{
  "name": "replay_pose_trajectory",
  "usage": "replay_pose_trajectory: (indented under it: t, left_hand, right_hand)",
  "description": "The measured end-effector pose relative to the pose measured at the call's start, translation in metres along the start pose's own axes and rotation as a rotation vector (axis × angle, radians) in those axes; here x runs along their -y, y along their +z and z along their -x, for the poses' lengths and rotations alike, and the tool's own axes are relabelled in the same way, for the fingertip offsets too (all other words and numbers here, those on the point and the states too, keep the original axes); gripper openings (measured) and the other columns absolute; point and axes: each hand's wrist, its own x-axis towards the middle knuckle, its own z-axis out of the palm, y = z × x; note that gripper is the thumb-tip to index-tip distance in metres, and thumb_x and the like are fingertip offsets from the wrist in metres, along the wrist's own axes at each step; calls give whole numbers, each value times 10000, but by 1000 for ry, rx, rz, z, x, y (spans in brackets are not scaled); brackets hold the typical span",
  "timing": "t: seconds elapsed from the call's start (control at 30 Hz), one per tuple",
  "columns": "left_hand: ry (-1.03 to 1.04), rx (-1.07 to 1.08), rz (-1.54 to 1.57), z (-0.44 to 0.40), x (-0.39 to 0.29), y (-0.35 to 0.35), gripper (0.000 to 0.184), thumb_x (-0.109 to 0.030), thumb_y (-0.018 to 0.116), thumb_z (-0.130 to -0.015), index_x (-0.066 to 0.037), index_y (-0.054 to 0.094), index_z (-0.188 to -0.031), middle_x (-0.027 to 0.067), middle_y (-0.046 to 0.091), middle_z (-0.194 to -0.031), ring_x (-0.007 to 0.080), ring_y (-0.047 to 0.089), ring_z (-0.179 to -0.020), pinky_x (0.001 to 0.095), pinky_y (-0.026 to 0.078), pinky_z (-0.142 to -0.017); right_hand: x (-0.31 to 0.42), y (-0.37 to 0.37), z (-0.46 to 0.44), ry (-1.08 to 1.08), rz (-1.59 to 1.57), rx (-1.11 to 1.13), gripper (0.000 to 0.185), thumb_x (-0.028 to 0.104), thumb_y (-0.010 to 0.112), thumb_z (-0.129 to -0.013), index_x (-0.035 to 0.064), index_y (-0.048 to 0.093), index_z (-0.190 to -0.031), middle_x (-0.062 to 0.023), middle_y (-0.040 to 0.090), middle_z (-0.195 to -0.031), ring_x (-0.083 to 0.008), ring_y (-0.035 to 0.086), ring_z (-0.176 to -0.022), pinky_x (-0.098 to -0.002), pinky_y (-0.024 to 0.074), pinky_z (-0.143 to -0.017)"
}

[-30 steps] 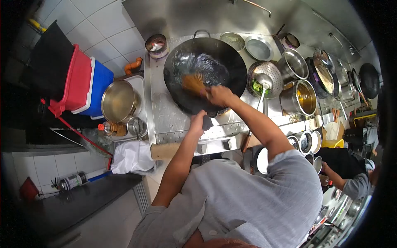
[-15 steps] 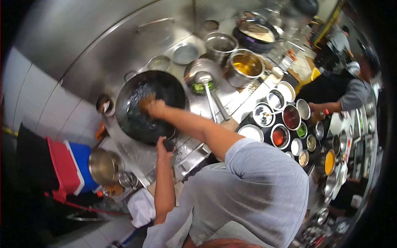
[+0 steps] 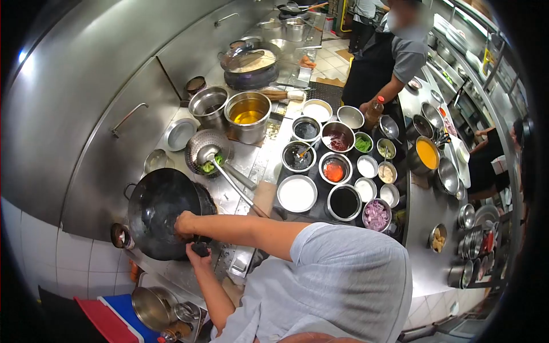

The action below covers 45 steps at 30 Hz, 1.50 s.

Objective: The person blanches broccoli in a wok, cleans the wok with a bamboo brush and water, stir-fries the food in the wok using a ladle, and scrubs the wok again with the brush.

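A large black wok (image 3: 163, 197) sits on the steel range at the left, its inside dark and wet-looking. My right hand (image 3: 186, 224) reaches into the wok near its close side, fingers closed; what they hold is hidden. Just below, my left hand (image 3: 198, 253) is closed around a dark cloth (image 3: 201, 249) at the wok's rim. The part of the wok under the cloth does not show. Beside the wok, a long-handled ladle (image 3: 209, 153) rests across a perforated strainer (image 3: 191, 146) with green vegetables (image 3: 210, 164) under it.
A pot of yellow oil (image 3: 248, 116) stands beyond the strainer. Several bowls of sauces and ingredients, among them chopped onion (image 3: 377, 215), crowd the counter at right. Across it stands a co-worker (image 3: 372, 71), one hand near a bottle (image 3: 374, 110). A metal pot (image 3: 150, 306) stands at lower left.
The whole view has turned, bringing more of the counter in. My right hand has come toward the wok's near side, closer to my left; the brown bundle at its fingers no longer shows.
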Motion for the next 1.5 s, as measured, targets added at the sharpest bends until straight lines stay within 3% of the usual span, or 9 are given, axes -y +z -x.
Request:
replay_pose_trajectory:
  t: [0.37, 1.0, 1.2, 1.27, 1.3, 1.33, 1.37, 1.47, 1.5]
  left_hand:
    - [-27, 114, 7, -5, -1, 5, 275, -426, 612, -754, -207, 601, -919, 16, 627, -783, 187, 580, -669, 336, 403, -518]
    - [-2, 92, -19, -9, 0, -6, 285, -457, 606, -766, -213, 595, -912, 14, 639, -800, 180, 575, -684, 341, 399, -548]
    - [-11, 91, 35, -20, 3, -10, 276, -416, 638, -751, -219, 631, -943, -8, 672, -837, 175, 616, -663, 295, 426, -480]
    - [-29, 361, 42, -14, -1, -14, 210, -415, 621, -806, -241, 639, -923, -35, 679, -875, 162, 636, -753, 326, 478, -529]
    - [8, 253, 36, -7, 1, -5, 225, -428, 628, -822, -244, 657, -948, -34, 689, -930, 149, 643, -787, 325, 493, -545]
    - [23, 195, 24, 18, 0, 6, 264, -450, 645, -811, -244, 651, -977, -41, 685, -956, 146, 642, -810, 318, 486, -548]
    - [-11, 192, -30, 44, -11, 21, 329, -478, 657, -797, -240, 634, -1023, -42, 680, -956, 156, 640, -820, 320, 473, -541]
    - [-25, -79, 145, 9, 4, 6, 356, -374, 695, -757, -168, 621, -1038, 31, 648, -896, 245, 630, -819, 467, 455, -677]
    - [9, -77, 127, 9, 4, 8, 325, -337, 692, -766, -124, 620, -1002, 54, 643, -869, 254, 634, -777, 464, 477, -650]
  right_hand:
    - [11, 13, 9, 137, 8, -104, 358, 229, 703, -817, 107, 716, -1154, -90, 698, -1174, -244, 686, -1053, -411, 580, -827]
    - [6, 8, 17, 124, -12, -63, 380, 232, 740, -761, 112, 733, -1121, -82, 685, -1205, -236, 675, -1082, -392, 570, -847]
    - [2, 18, 13, 86, 17, -123, 454, 327, 775, -751, 299, 676, -1193, -25, 686, -1207, -205, 648, -1125, -384, 546, -871]
    - [-9, 48, -23, -14, 47, -215, 405, 347, 724, -801, 292, 672, -1199, -8, 678, -1223, -205, 655, -1096, -401, 546, -870]
    - [-18, 68, -67, 47, 19, -114, 392, 328, 686, -826, 276, 664, -1214, -2, 660, -1259, -207, 649, -1117, -411, 551, -863]
    - [-8, 33, 3, 26, 29, -199, 373, 316, 626, -860, 257, 656, -1227, -23, 662, -1254, -217, 649, -1125, -423, 562, -833]
    - [-32, 79, -34, -62, 204, -461, 362, 322, 586, -891, 224, 653, -1234, -59, 679, -1216, -252, 672, -1087, -441, 571, -796]
    - [-11, -31, 53, -48, 224, -26, 345, 304, 583, -900, 272, 661, -1234, -115, 706, -1128, -314, 694, -1018, -454, 570, -797]
    - [-20, -39, 59, -152, 263, -53, 321, 281, 562, -914, 259, 674, -1215, -111, 710, -1117, -306, 692, -1029, -452, 567, -826]
